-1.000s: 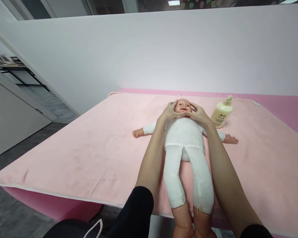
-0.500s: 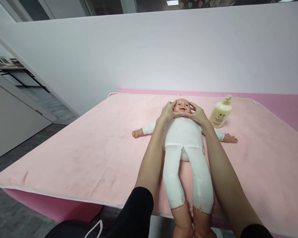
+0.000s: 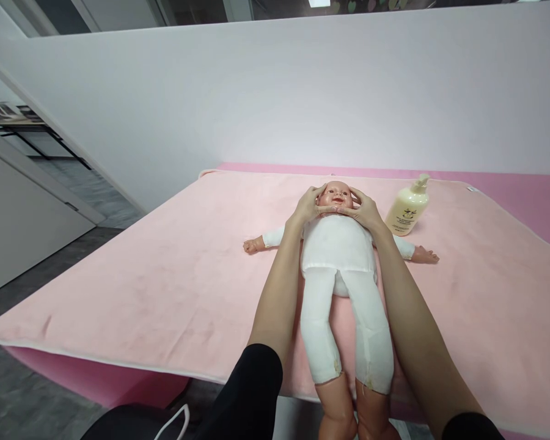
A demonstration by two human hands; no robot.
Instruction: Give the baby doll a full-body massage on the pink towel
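Observation:
A baby doll (image 3: 339, 244) with a white cloth body lies on its back, head away from me and arms spread to the sides. My left hand (image 3: 308, 206) cups the left side of its head, fingers curved along the cheek and temple. On the other side my right hand (image 3: 365, 209) holds the head in the same way. Both thumbs lie across the chin, their tips close together. The doll's lower legs reach past the near edge of the pink blanket (image 3: 165, 275).
A pale yellow pump bottle (image 3: 407, 206) stands on the blanket, right of the doll's head. Behind the pink table surface (image 3: 522, 198) rises a white partition (image 3: 275, 98). At the lower left are a dark chair-like shape and a white cord (image 3: 179, 421).
My left hand and its thumb have shifted slightly to the left along the doll's chin and cheek. The doll and bottle stay in place.

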